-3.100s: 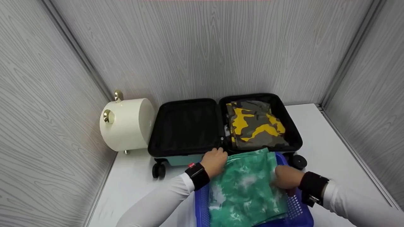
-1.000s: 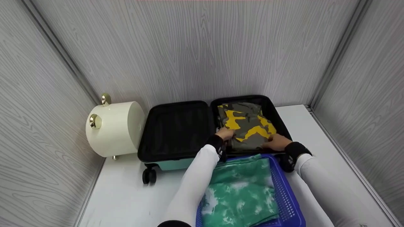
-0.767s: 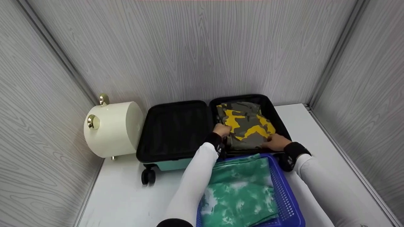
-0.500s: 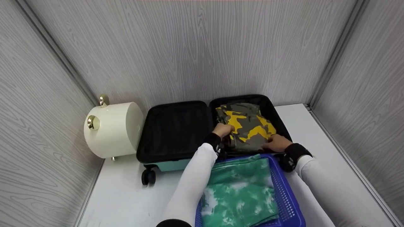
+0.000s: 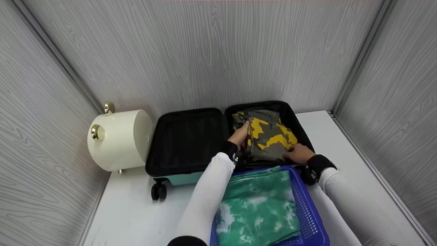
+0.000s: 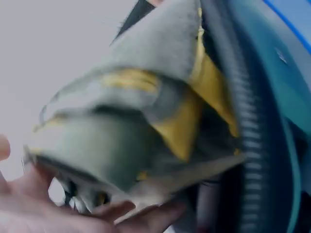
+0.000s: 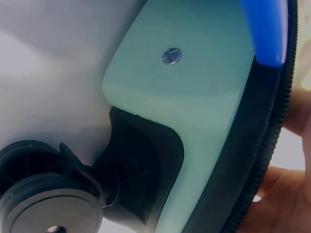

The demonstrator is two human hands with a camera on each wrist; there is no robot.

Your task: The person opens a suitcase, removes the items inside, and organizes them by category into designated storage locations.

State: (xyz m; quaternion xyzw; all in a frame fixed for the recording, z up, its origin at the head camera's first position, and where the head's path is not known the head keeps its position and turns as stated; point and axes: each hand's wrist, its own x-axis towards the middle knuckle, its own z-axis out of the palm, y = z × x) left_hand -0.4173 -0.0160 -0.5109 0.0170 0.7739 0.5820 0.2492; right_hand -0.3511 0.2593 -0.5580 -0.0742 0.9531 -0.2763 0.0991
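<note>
A folded grey, black and yellow camouflage garment [image 5: 271, 136] lies in the right half of an open suitcase [image 5: 191, 143]. My left hand [image 5: 240, 134] touches the garment's left edge with extended fingers. In the left wrist view, fingers [image 6: 146, 218] lie along the underside of the blurred, bulging cloth [image 6: 107, 141], and a fingertip stands apart at the left. At the garment's front right corner, my right hand [image 5: 299, 153] pinches the edge. Its fingers [image 7: 279, 194] show behind the zippered suitcase rim [image 7: 265, 160] in the right wrist view; the cloth there is hidden.
A blue perforated basket [image 5: 312, 218] stands against the suitcase's front, holding a folded green tie-dye cloth [image 5: 256, 208]. At the left is a cream cylinder [image 5: 119, 140] with gold knobs. The suitcase's left half is bare black inside. Grey panels [image 5: 205, 51] enclose the white table [image 5: 133, 208].
Both hands have gone from the green cloth in the basket to the camouflage garment. My left hand has since slid farther back along its edge, raising the left side; my right hand barely moved.
</note>
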